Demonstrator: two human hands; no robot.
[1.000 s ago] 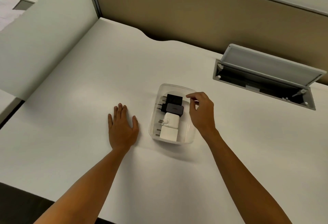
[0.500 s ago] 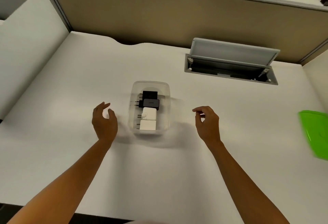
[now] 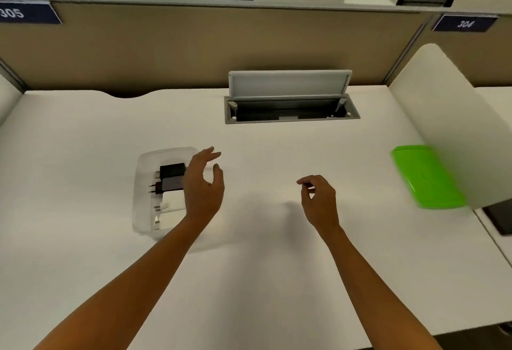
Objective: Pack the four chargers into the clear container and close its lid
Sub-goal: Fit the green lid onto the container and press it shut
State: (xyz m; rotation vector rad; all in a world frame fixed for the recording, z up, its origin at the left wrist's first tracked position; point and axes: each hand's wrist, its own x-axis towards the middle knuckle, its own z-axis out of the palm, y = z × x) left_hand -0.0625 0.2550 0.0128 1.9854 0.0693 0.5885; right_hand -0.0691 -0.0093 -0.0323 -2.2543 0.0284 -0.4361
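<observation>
The clear container [image 3: 144, 183] sits lidless on the white desk at the left. Inside lie two black chargers [image 3: 171, 171] toward the back and two white chargers [image 3: 170, 211] toward the front. My left hand [image 3: 203, 191] hovers over the container's right side with fingers spread, holding nothing and covering part of the chargers. My right hand [image 3: 318, 200] floats empty above the desk's middle, fingers loosely curled. The green lid [image 3: 426, 178] lies flat at the desk's right edge, well right of my right hand.
A cable hatch [image 3: 291, 100] with its flap raised is set into the desk at the back. A beige partition [image 3: 194, 45] runs behind. A white side divider [image 3: 457, 128] stands at the right, next to the lid.
The view has swung right, bringing the green lid fully into sight. My left hand lifted off the desk and moved over the container's right side. My right hand drew away from the container, rightward.
</observation>
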